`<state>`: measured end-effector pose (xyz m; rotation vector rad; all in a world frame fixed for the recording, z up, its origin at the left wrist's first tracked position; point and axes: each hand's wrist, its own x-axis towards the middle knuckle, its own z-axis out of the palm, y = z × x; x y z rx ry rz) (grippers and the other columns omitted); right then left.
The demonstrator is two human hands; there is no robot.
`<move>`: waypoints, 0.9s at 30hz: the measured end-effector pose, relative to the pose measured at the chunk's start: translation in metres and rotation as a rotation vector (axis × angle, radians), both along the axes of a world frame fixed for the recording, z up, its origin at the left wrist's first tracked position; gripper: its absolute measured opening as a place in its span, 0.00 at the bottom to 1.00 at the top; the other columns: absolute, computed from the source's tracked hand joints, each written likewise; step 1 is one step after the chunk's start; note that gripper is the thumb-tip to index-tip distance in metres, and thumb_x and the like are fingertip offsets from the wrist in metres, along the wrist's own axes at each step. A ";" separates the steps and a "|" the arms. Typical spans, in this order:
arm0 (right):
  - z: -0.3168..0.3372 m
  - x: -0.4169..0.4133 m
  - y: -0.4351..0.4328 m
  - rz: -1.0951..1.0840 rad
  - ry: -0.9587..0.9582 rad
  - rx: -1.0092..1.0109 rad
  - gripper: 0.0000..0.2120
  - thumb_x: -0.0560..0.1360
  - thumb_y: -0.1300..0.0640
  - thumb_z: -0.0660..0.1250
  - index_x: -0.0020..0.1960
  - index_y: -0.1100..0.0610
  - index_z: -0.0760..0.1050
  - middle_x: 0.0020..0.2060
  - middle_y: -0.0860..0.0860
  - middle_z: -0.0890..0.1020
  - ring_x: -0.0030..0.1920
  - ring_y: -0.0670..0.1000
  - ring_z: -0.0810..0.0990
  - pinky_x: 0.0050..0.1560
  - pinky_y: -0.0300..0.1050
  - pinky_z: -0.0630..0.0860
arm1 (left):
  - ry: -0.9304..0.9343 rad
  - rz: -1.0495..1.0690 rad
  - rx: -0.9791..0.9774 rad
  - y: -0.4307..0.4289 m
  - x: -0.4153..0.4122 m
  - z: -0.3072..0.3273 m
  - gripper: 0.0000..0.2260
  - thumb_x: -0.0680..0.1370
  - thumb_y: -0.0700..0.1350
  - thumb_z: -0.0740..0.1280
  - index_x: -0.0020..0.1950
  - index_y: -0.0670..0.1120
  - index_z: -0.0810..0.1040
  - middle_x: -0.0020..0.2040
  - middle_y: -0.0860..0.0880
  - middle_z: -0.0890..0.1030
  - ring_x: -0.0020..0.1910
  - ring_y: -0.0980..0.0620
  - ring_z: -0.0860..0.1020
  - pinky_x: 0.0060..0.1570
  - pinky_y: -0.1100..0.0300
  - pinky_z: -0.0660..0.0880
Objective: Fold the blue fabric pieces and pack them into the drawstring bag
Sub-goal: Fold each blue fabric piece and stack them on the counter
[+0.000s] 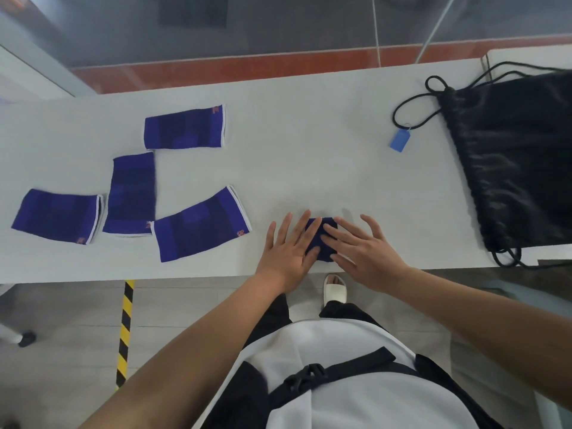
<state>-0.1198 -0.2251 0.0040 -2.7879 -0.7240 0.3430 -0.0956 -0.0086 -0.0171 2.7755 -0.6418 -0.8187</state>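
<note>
Palms flat: your left hand [289,249] and right hand [359,249] press, fingers spread, on a folded blue piece [320,239] (mostly hidden beneath them). Left of it lie four unfolded pieces [198,224]; far right, the drawstring bag [513,162], partly cut off.

One head-worn wide-angle view looks steeply down from above the person's own torso, lower centre of the frame; it faces forward across a white table [309,125] spanning the middle; floor fills the top edge; only this view exists.
</note>
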 end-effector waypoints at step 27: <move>0.017 0.057 0.216 -0.328 0.610 0.018 0.32 0.79 0.49 0.63 0.80 0.52 0.57 0.82 0.51 0.53 0.79 0.57 0.55 0.76 0.60 0.61 | 0.120 0.554 0.021 0.221 0.102 0.026 0.15 0.73 0.50 0.75 0.57 0.50 0.79 0.55 0.50 0.78 0.58 0.45 0.76 0.62 0.46 0.69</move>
